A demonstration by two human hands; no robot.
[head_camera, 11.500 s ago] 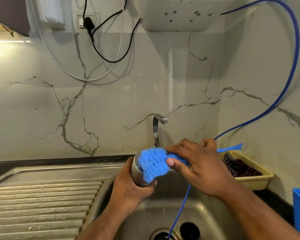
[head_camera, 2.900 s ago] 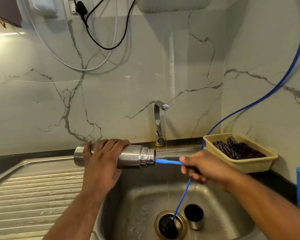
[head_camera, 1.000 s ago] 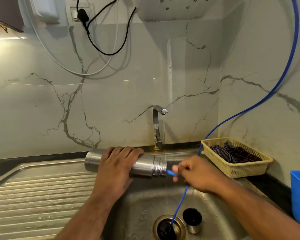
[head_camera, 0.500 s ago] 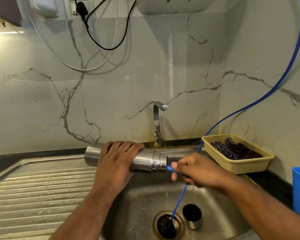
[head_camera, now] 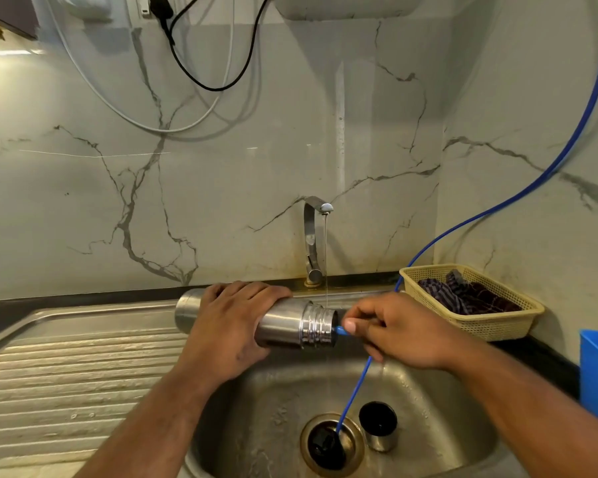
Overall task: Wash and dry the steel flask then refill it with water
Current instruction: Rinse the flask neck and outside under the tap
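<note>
One flask [head_camera: 285, 326] in left hand [head_camera: 228, 327], brush [head_camera: 341, 330] in right hand [head_camera: 403, 334], over sink rim [head_camera: 346, 294].

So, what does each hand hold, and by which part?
Left hand grips the steel flask round its body; right hand pinches the brush by its blue handle.

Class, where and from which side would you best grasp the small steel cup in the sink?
I'd grip the small steel cup round its side wall, coming from above and the right: it stands upright, mouth up, and the blue hose drops into the drain at its left.
</note>
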